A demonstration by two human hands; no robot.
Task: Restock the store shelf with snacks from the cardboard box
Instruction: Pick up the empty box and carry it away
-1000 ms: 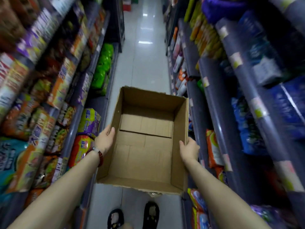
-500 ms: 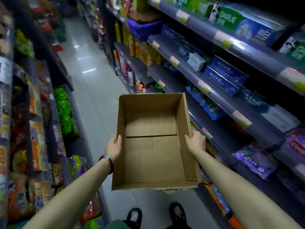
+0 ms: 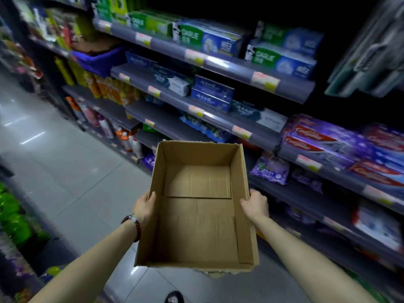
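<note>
Head view looks down on an open cardboard box [image 3: 197, 206] held out at about waist height over the aisle floor [image 3: 65, 171], between both forearms. Box interior shows only bare bottom flaps, no snacks visible in it, so it should be very light; judged nearly done or box is being carried off. Walls look thin and somewhat floppy, top rim ragged at the far edge and near right corner, so squeezing hard would bow the sides; hold low on the side walls or under the bottom is safest. Left hand [image 3: 145, 207] lies against the left wall with fingers wrapped over the rim; a beaded bracelet [image 3: 133, 224] sits on that wrist. Right hand [image 3: 255, 206] clamps the right wall the same way, thumb on the rim, fingers going down the outside. Fingertips on the outer faces are hidden by the cardboard. Shelf [image 3: 218, 119] on the right carries toothpaste boxes [image 3: 209, 95] and purple packs [image 3: 271, 170], not snacks as far as can be read; labels mostly blurred. Left side of frame is smeared, green bags [image 3: 13, 215] near left can barely be made out. Box underside is hidden, some torn flap pokes out below the near edge. One shoe [image 3: 173, 297] cut off at the bottom edge. Far top right corner is dark, contents unclear.
</note>
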